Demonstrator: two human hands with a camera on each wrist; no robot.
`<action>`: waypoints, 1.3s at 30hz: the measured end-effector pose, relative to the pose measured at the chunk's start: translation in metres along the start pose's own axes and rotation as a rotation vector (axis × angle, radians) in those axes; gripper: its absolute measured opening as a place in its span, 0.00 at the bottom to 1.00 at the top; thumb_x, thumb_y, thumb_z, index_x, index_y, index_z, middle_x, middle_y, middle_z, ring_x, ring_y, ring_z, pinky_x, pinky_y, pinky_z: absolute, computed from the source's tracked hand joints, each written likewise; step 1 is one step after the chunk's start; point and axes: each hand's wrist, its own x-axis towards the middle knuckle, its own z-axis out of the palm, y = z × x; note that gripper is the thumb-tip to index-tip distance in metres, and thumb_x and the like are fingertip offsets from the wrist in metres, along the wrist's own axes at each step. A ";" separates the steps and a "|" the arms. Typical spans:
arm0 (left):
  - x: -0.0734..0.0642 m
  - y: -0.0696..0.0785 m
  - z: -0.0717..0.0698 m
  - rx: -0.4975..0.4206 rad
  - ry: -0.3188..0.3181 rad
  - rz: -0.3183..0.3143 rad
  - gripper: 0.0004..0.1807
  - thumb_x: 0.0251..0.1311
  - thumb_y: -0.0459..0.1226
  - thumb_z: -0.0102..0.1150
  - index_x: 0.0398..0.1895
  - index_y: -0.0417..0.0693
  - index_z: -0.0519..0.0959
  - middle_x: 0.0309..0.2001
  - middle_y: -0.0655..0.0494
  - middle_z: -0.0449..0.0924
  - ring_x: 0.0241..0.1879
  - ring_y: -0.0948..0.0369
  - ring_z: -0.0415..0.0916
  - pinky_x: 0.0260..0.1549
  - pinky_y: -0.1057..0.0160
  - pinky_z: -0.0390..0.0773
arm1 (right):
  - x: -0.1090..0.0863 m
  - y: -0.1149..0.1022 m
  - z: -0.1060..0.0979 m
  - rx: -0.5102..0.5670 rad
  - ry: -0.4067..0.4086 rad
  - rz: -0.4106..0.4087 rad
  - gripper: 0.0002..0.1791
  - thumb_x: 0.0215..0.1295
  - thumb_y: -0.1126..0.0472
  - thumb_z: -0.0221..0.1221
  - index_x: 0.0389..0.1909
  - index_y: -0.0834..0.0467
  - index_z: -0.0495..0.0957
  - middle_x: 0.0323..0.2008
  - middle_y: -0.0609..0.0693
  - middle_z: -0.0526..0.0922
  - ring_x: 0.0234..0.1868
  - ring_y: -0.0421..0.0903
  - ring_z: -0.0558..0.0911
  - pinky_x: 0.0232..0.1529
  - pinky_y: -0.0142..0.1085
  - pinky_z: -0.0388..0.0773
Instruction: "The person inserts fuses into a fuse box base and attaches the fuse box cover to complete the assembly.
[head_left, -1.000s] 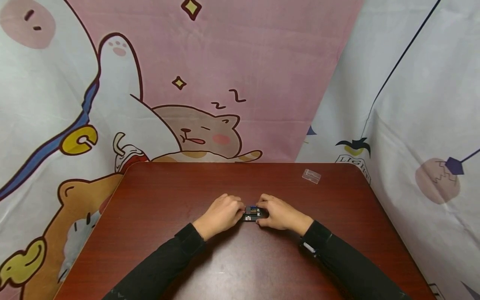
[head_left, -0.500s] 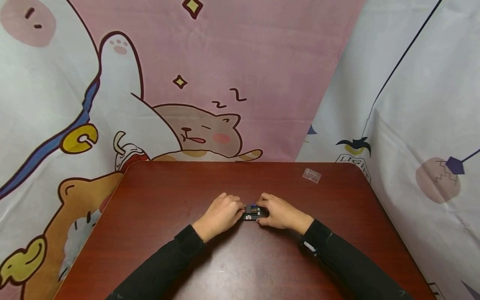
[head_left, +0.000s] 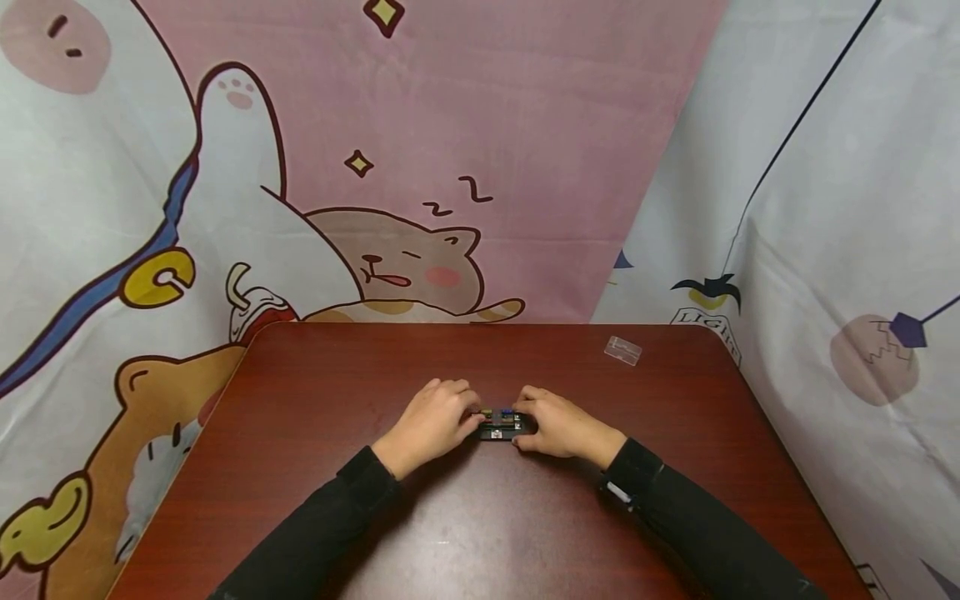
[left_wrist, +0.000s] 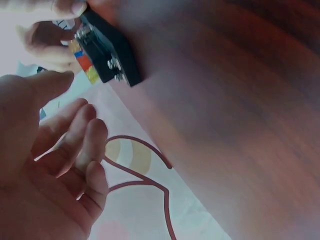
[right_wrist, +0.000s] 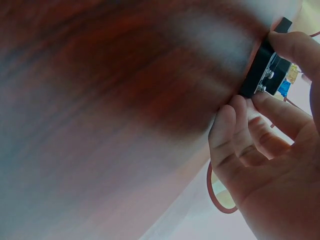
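Observation:
A black fuse block (head_left: 497, 434) with coloured blade fuses (left_wrist: 85, 62) and metal screw terminals lies on the table. My right hand (head_left: 561, 425) grips its right end, thumb on the near side and fingertips on the far side; the right wrist view shows this pinch on the black base (right_wrist: 260, 65). Just off the block's left end is my left hand (head_left: 438, 419). Its fingers are loosely bent and hold nothing; in the left wrist view a small gap parts the nearest fingertip from the fuses. My right fingers hide the right end from above.
A small clear plastic cover (head_left: 623, 351) lies near the back right edge of the reddish-brown table (head_left: 465, 533). Cloth printed with cartoon animals (head_left: 420, 258) hangs behind the table and along its sides.
My left hand has drawn a little to the left, off the fuse block, so more of its left end and a yellow fuse show. The right hand keeps its grip in the same place.

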 end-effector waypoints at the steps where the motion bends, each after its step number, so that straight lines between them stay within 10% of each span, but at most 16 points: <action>1: -0.001 -0.001 -0.001 -0.014 -0.009 -0.015 0.15 0.73 0.51 0.72 0.53 0.53 0.91 0.46 0.59 0.88 0.46 0.59 0.86 0.48 0.56 0.80 | 0.000 0.000 0.000 -0.003 0.000 0.000 0.27 0.69 0.43 0.74 0.62 0.53 0.87 0.51 0.41 0.78 0.49 0.38 0.79 0.51 0.38 0.80; 13: -0.012 -0.004 0.014 -0.075 -0.150 -0.084 0.32 0.71 0.59 0.72 0.68 0.49 0.84 0.61 0.52 0.86 0.61 0.52 0.83 0.63 0.46 0.81 | 0.000 -0.001 0.000 -0.008 0.010 0.001 0.28 0.68 0.44 0.75 0.63 0.55 0.87 0.52 0.43 0.79 0.52 0.41 0.82 0.54 0.42 0.82; 39: -0.010 0.001 0.015 -0.109 -0.212 -0.116 0.27 0.71 0.54 0.74 0.63 0.48 0.87 0.49 0.55 0.80 0.37 0.58 0.76 0.45 0.53 0.81 | -0.005 -0.004 0.001 0.024 0.028 -0.005 0.28 0.72 0.47 0.74 0.66 0.56 0.86 0.54 0.45 0.80 0.52 0.42 0.80 0.53 0.42 0.80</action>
